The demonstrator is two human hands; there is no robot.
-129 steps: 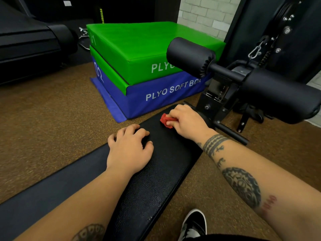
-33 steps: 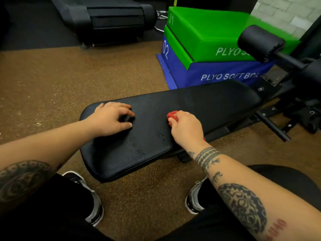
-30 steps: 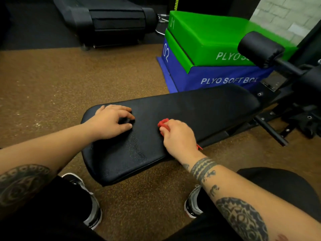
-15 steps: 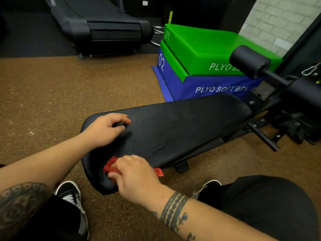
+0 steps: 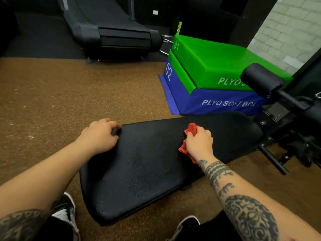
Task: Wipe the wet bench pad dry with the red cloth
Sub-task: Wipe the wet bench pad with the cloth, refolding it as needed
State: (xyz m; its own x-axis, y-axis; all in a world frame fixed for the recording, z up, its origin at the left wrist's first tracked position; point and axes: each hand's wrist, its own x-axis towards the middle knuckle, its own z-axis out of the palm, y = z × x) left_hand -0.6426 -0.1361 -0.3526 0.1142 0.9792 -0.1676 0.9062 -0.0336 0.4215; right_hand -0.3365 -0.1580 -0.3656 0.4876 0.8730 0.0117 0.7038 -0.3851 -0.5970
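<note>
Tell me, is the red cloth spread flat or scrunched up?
Scrunched up: the red cloth bunches out from under the right hand on the bench pad.

A long black padded vinyl bench pad [image 5: 156, 164] runs from about seven o'clock up toward two o'clock over the speckled brown rubber gym floor [image 5: 60, 101]. A dull patch of droplets sits on the pad's near middle. On the pad, at its ten o'clock edge, rests the left hand [image 5: 101, 137], fingers curled over the rim; toward two o'clock the right hand [image 5: 199, 142] presses a crumpled red cloth [image 5: 188, 136] against the surface.
</note>
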